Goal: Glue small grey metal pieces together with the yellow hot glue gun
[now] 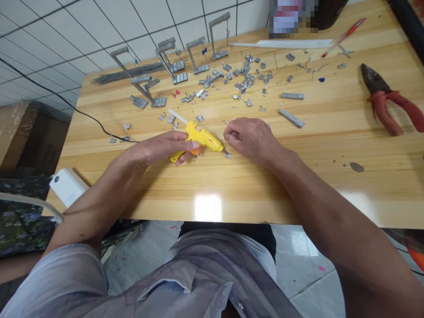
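My left hand (168, 148) is wrapped round the handle of a yellow glue gun (207, 140) with an orange trigger (195, 152). A white glue stick (178, 116) sticks out of its back end. The gun's metal nozzle points down to the right, at a small grey piece (228, 155) near the wooden table (251, 194). Just right of the nozzle is my right hand (248, 136), its fingers curled closed; anything between them is too small or hidden to make out. Beyond the hands lie many small grey pieces (245, 79).
Several grey bracket-shaped stands (198, 68) line the back near the tiled wall (149, 22). Red-handled pliers (380, 99) lie at the right, two grey bars (291, 118) nearer the middle. A black cord (82, 115) crosses the left side, above a white device (69, 187).
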Demonstrator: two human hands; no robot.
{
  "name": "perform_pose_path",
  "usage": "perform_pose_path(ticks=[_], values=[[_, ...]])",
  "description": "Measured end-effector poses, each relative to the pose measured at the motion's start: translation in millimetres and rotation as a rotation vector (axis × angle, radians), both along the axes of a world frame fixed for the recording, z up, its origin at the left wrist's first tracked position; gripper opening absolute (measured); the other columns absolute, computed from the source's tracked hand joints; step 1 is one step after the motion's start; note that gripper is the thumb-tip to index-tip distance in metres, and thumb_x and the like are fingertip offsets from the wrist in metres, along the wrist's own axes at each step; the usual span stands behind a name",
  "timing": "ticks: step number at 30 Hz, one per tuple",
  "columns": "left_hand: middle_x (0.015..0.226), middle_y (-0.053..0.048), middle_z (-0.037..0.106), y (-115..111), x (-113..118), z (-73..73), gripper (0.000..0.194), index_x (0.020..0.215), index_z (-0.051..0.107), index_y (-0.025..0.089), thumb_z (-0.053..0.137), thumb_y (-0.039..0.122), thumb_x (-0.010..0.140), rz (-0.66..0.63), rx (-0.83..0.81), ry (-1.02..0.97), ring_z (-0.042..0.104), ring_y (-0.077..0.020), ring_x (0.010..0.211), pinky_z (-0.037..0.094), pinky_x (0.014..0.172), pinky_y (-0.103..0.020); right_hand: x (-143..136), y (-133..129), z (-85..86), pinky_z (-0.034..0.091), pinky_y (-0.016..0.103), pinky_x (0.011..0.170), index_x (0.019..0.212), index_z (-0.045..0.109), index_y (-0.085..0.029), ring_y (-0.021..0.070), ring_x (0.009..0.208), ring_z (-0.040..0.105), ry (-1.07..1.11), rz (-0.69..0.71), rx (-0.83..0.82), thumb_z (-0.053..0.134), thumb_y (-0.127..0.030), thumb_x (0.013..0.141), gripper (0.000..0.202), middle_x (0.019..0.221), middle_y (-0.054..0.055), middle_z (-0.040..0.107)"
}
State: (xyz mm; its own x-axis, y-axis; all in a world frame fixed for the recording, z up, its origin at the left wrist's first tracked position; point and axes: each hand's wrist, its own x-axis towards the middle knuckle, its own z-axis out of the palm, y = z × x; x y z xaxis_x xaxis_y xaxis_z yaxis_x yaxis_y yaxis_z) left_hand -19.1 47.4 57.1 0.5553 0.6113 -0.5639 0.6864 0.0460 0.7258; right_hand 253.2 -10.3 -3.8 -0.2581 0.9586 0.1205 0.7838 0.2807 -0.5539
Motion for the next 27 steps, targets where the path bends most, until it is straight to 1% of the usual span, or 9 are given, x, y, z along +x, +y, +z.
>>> perform_pose_path(ticks=[4, 6, 9, 11, 14, 18, 20, 24, 27], values=[[0.056, -0.001, 0.056, -5.8, -0.8, -1.5, 0.055, 0.067, 0.065, 0.022, 0.078, 0.07, 0.089, 0.02, 0.031, -0.012, 0.055, -0.0171, 0.063, 0.043, 0.065, -0.029, -0.5, -0.3, 1.7, 0.039, 0.035, 0.077, 0.094, 0.079, -0.021, 0.0232, 0.086, 0.063, -0.014, 0.001, -0.014, 0.055, -0.012, 0.094, 0.025, 0.095, 0.008, 0.079], [0.056, -0.001, 0.057, -8.6, -1.2, -1.2, 0.052, 0.07, 0.068, 0.022, 0.079, 0.069, 0.088, 0.02, 0.018, -0.01, 0.054, -0.0169, 0.061, 0.042, 0.063, -0.03, -0.7, -0.2, 1.1, 0.039, 0.035, 0.076, 0.094, 0.079, -0.021, 0.0233, 0.086, 0.063, -0.017, 0.0, -0.01, 0.056, -0.012, 0.094, 0.025, 0.095, 0.008, 0.08], [0.057, 0.001, 0.057, -12.5, -1.6, -1.7, 0.048, 0.084, 0.075, 0.021, 0.08, 0.069, 0.088, 0.021, -0.014, -0.031, 0.05, -0.0157, 0.057, 0.04, 0.061, -0.03, -0.9, -0.3, 0.4, 0.038, 0.035, 0.076, 0.094, 0.08, -0.021, 0.0233, 0.086, 0.064, -0.019, -0.001, -0.003, 0.056, -0.013, 0.094, 0.025, 0.095, 0.008, 0.079], [0.06, 0.002, 0.058, -14.9, -1.8, -3.0, 0.048, 0.089, 0.076, 0.021, 0.081, 0.069, 0.088, 0.037, -0.019, -0.051, 0.049, -0.0149, 0.057, 0.04, 0.061, -0.03, -1.0, -0.5, 0.7, 0.038, 0.035, 0.076, 0.094, 0.08, -0.021, 0.0234, 0.086, 0.064, -0.017, -0.002, 0.0, 0.056, -0.013, 0.094, 0.025, 0.094, 0.008, 0.079], [0.061, 0.001, 0.058, -18.6, -1.9, -4.2, 0.048, 0.087, 0.074, 0.021, 0.08, 0.069, 0.088, 0.071, -0.002, -0.057, 0.049, -0.0148, 0.057, 0.038, 0.06, -0.03, -1.2, -0.6, 1.7, 0.039, 0.035, 0.076, 0.094, 0.081, -0.021, 0.0237, 0.086, 0.064, -0.014, -0.002, 0.0, 0.056, -0.012, 0.093, 0.026, 0.094, 0.008, 0.08], [0.058, 0.002, 0.056, -23.1, -1.5, -3.3, 0.05, 0.085, 0.073, 0.021, 0.079, 0.07, 0.088, 0.069, 0.004, -0.044, 0.049, -0.0153, 0.057, 0.037, 0.061, -0.03, -1.4, 0.0, 1.2, 0.039, 0.035, 0.076, 0.095, 0.081, -0.021, 0.0243, 0.088, 0.066, -0.021, -0.005, 0.005, 0.057, -0.012, 0.093, 0.026, 0.097, 0.009, 0.081], [0.059, 0.002, 0.056, -24.7, -0.9, -3.0, 0.05, 0.085, 0.073, 0.021, 0.079, 0.071, 0.088, 0.067, 0.006, -0.046, 0.049, -0.0151, 0.057, 0.038, 0.061, -0.03, -1.3, 0.4, 0.3, 0.039, 0.035, 0.076, 0.095, 0.081, -0.021, 0.0246, 0.088, 0.066, -0.026, -0.013, 0.014, 0.057, -0.012, 0.093, 0.025, 0.097, 0.009, 0.081], [0.061, 0.002, 0.056, -27.6, 0.9, -3.2, 0.048, 0.088, 0.073, 0.021, 0.079, 0.069, 0.088, 0.103, 0.02, -0.068, 0.049, -0.0147, 0.056, 0.039, 0.061, -0.03, -1.0, 0.8, -0.5, 0.039, 0.035, 0.076, 0.093, 0.08, -0.021, 0.0243, 0.088, 0.065, -0.02, -0.006, 0.027, 0.057, -0.012, 0.093, 0.025, 0.097, 0.009, 0.081], [0.061, 0.002, 0.056, -31.8, 2.8, -3.4, 0.048, 0.082, 0.069, 0.021, 0.078, 0.068, 0.09, 0.114, 0.028, -0.078, 0.049, -0.0142, 0.056, 0.041, 0.061, -0.03, -1.3, 1.1, -0.3, 0.039, 0.035, 0.076, 0.093, 0.08, -0.021, 0.0244, 0.088, 0.066, -0.024, -0.002, 0.034, 0.056, -0.012, 0.093, 0.026, 0.098, 0.009, 0.082]])
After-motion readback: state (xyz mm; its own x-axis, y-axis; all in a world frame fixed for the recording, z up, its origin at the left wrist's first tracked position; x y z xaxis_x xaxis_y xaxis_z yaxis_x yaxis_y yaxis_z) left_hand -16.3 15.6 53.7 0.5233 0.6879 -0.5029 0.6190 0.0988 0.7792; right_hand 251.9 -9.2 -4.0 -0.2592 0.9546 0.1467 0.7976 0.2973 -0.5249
